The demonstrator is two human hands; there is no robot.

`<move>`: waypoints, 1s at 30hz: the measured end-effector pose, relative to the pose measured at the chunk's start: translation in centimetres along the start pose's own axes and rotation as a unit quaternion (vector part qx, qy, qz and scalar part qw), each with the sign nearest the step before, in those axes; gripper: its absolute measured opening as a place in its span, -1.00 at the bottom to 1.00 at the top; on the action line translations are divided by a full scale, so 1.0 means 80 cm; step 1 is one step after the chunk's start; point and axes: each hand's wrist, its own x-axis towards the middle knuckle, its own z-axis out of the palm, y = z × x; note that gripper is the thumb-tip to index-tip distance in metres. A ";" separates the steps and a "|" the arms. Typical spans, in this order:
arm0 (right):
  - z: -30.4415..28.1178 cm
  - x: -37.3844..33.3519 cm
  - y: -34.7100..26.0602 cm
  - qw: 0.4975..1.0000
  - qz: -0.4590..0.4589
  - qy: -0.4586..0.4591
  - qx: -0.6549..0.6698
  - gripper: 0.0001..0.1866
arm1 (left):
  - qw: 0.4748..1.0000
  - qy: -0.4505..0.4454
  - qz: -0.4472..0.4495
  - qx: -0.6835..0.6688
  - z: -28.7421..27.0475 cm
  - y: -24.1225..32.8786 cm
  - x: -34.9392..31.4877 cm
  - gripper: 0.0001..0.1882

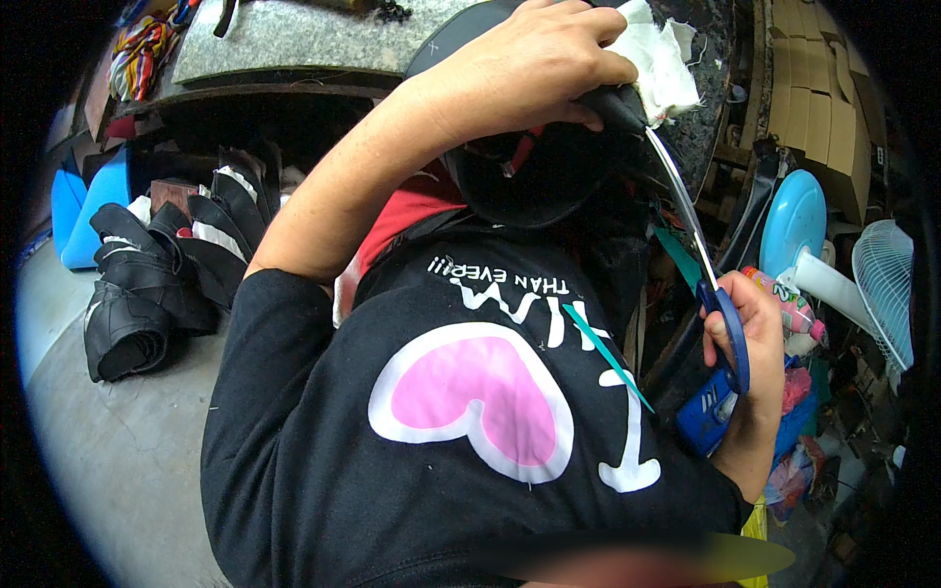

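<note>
My left hand (549,64) is at the top, its fingers and thumb closed on a black piece (619,106) with frayed white cloth (665,61) sticking out of it. What the piece belongs to cannot be made out. My right hand (753,328) holds scissors (727,333) by their dark blue handles. The long metal blades point up and away, and their tip meets the edge of the black piece beside the white cloth. The blades look closed or nearly so. Dark material (534,181) hangs below my left hand.
Rolled black pieces with white lining (147,294) lie at left beside a blue container (93,211). A grey slab (294,39) lies behind. At right are a blue-and-white fan (796,225), a pink bottle (789,309) and stacked cardboard (818,98). Thin teal strips (610,361) hang near my shirt.
</note>
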 end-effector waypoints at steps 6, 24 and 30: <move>0.002 0.004 0.011 0.999 -0.029 -0.006 -0.033 -0.51 | 1.000 -0.004 -0.007 -0.003 0.000 0.000 0.000 -0.67; -0.016 0.001 -0.019 0.997 0.015 0.002 -0.077 -0.85 | 0.997 0.030 0.016 0.069 0.011 0.006 -0.001 -0.78; -0.022 0.006 -0.021 0.998 -0.008 -0.028 -0.054 -0.80 | 0.996 0.021 0.013 0.084 0.013 0.009 0.001 -0.83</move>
